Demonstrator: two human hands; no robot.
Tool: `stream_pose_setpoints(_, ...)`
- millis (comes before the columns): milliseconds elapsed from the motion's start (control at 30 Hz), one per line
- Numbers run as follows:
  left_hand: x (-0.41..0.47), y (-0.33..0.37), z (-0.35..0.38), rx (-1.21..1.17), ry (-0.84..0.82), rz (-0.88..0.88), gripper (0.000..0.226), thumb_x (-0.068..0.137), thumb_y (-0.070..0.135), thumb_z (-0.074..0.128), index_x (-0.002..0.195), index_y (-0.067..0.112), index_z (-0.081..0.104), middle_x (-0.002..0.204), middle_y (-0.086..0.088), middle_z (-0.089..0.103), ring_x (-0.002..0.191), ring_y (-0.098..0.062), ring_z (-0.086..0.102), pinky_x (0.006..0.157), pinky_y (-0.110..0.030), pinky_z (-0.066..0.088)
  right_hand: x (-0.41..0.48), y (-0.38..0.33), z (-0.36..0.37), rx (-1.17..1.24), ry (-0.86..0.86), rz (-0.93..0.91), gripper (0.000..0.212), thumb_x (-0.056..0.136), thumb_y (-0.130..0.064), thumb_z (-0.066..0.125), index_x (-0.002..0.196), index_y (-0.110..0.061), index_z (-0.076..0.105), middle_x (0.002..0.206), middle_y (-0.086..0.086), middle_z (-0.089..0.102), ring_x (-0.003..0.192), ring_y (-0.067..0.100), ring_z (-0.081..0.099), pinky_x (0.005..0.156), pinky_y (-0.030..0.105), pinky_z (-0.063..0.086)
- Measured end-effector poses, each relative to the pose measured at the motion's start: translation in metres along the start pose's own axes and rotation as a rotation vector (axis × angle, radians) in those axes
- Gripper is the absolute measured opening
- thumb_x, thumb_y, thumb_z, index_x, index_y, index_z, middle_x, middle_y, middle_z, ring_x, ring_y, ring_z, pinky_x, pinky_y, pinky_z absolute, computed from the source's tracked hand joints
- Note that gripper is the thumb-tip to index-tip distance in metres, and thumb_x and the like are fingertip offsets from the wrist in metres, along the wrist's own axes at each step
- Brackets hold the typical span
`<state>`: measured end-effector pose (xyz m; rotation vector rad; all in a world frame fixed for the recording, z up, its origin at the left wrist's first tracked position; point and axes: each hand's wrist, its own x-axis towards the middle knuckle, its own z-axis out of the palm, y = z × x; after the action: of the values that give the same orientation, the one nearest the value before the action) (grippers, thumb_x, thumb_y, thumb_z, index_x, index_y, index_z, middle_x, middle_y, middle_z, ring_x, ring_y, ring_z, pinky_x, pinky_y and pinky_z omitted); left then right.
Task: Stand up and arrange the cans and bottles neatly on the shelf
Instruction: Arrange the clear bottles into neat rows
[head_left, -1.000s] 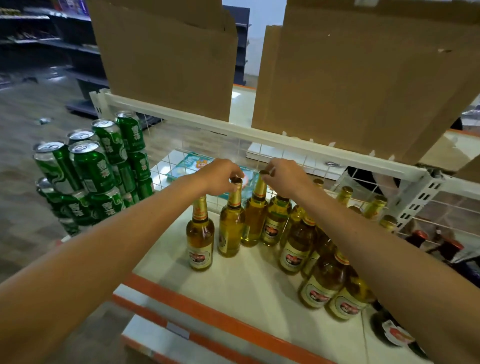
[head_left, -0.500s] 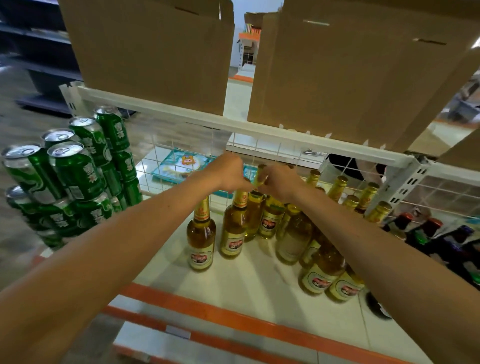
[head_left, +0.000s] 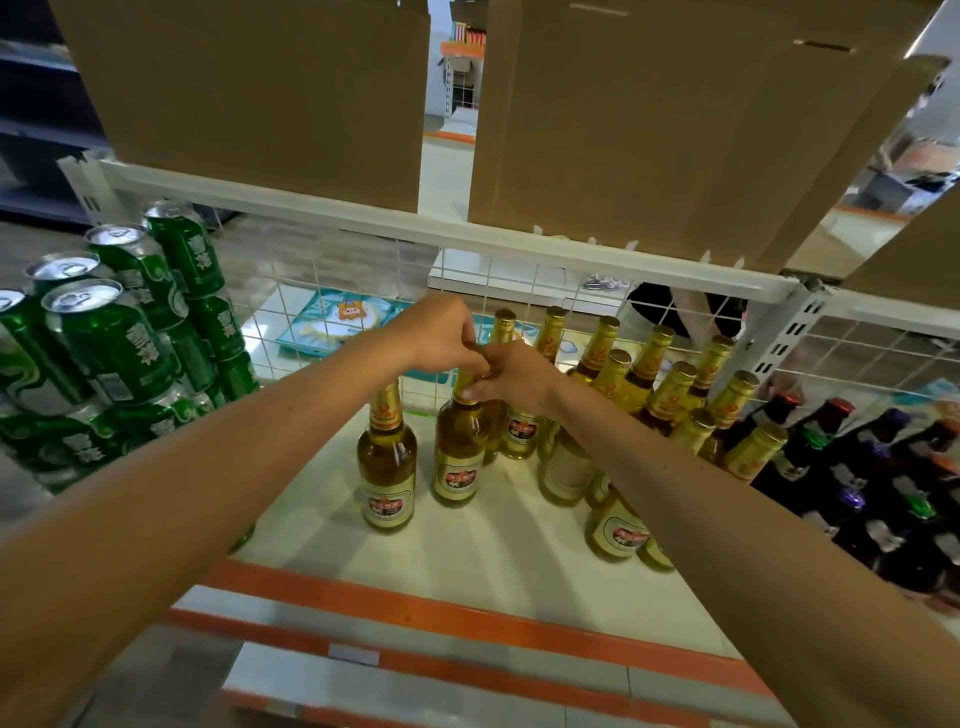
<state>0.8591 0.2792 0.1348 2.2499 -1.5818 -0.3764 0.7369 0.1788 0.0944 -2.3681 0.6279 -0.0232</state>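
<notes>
Both hands meet over one amber bottle (head_left: 457, 447) on the white shelf (head_left: 498, 540); left hand (head_left: 441, 338) and right hand (head_left: 511, 376) pinch its neck. Green cans (head_left: 109, 338) stacked left; cardboard boxes (head_left: 260, 93) above, wire mesh (head_left: 322, 291) behind.

Two hands showing, left hand (head_left: 441, 338) and right hand (head_left: 511, 376), both sitting at one bottle neck. Gold-capped amber beer bottles (head_left: 387, 457): counting roughly 15, several hiding behind the arms. Green cans (head_left: 111, 338): about 12 showing, stacked, exact count unclear. Dark bottles (head_left: 857, 467): at least 8, blurring at the right edge. Cardboard boxes (head_left: 260, 93): 2 standing above.
</notes>
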Motion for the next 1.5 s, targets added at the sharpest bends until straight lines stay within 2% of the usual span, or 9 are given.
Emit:
stream_pose_setpoints(133,-0.004,-0.003,0.006,-0.050,0.065,0.001,0.028,0.079,0.037,0.081,0.092,0.014,0.073,0.084,-0.001,0.065,0.074,-0.012,0.058,0.059,-0.024,0.043,-0.005,0.003,-0.003,-0.013,-0.032,0.010,0.036,0.084,-0.023,0.077,0.118,-0.015,0.066,0.103,-0.002,0.068,0.095,0.014,0.060,0.073,0.021,0.044)
stream_pose_setpoints(300,-0.002,0.002,0.019,-0.017,0.039,-0.036,0.025,0.077,0.027,0.082,0.074,0.008,0.066,0.070,-0.007,0.058,0.069,-0.021,0.054,0.052,-0.028,0.034,-0.015,0.016,-0.017,-0.155,-0.071,0.084,0.050,0.087,-0.021,0.075,0.133,-0.013,0.060,0.119,0.005,0.070,0.106,0.019,0.063,0.088,0.030,0.049)
stream_pose_setpoints(533,0.005,0.025,0.026,-0.024,0.026,0.056,0.033,0.070,0.028,0.087,0.093,0.009,0.076,0.085,-0.005,0.068,0.079,-0.021,0.063,0.064,-0.035,0.051,-0.043,0.032,-0.034,-0.083,-0.032,0.100,0.055,0.084,-0.027,0.078,0.134,-0.015,0.059,0.117,0.001,0.071,0.105,0.015,0.064,0.086,0.025,0.047)
stream_pose_setpoints(633,0.010,0.044,0.027,0.000,0.003,0.097,0.028,0.070,0.031,0.087,0.082,0.009,0.074,0.076,-0.008,0.066,0.068,-0.021,0.059,0.058,-0.035,0.046,-0.055,0.036,-0.034,-0.011,0.020,0.089,0.049,0.081,-0.033,0.080,0.123,-0.014,0.065,0.109,-0.001,0.072,0.101,0.014,0.066,0.090,0.030,0.051)
stream_pose_setpoints(733,0.014,0.062,0.028,-0.022,-0.031,0.110,0.026,0.069,0.034,0.086,0.068,0.015,0.069,0.061,-0.001,0.057,0.058,-0.016,0.051,0.051,-0.028,0.035,-0.068,0.041,-0.029,-0.009,0.178,0.076,0.037,0.079,-0.040,0.081,0.103,-0.016,0.067,0.094,-0.004,0.068,0.089,0.013,0.063,0.071,0.024,0.048)
stream_pose_setpoints(867,0.019,0.085,0.035,-0.059,-0.055,0.122,0.024,0.070,0.035,0.086,0.077,0.014,0.075,0.073,-0.003,0.067,0.066,-0.016,0.059,0.053,-0.027,0.038,-0.080,0.053,-0.028,-0.042,0.317,0.117,0.031,0.079,-0.041,0.079,0.084,-0.020,0.057,0.076,-0.006,0.059,0.070,0.009,0.054,0.057,0.024,0.037)
stream_pose_setpoints(1200,0.022,0.109,0.050,-0.167,-0.209,0.191,0.027,0.082,0.019,0.078,0.108,0.011,0.074,0.088,-0.004,0.074,0.074,-0.014,0.070,0.060,-0.022,0.054,-0.101,0.053,-0.046,-0.306,0.227,0.207,0.027,0.080,-0.035,0.077,0.085,-0.020,0.056,0.074,-0.004,0.057,0.072,0.017,0.057,0.051,0.023,0.034)
stream_pose_setpoints(1367,0.023,0.115,0.056,-0.219,-0.184,0.192,0.021,0.080,0.019,0.081,0.099,0.011,0.077,0.085,-0.003,0.075,0.075,-0.015,0.072,0.055,-0.016,0.052,-0.107,0.054,-0.050,-0.361,0.225,0.256,0.032,0.078,-0.040,0.078,0.089,-0.018,0.058,0.081,-0.002,0.058,0.076,0.019,0.057,0.056,0.026,0.038)
stream_pose_setpoints(1500,0.022,0.115,0.062,-0.195,-0.126,0.220,0.020,0.076,0.022,0.083,0.093,0.011,0.078,0.082,-0.004,0.075,0.077,-0.018,0.072,0.070,-0.035,0.060,-0.109,0.050,-0.052,-0.448,0.207,0.292,0.033,0.079,-0.039,0.078,0.081,-0.017,0.054,0.072,-0.004,0.052,0.076,0.021,0.055,0.062,0.030,0.040)
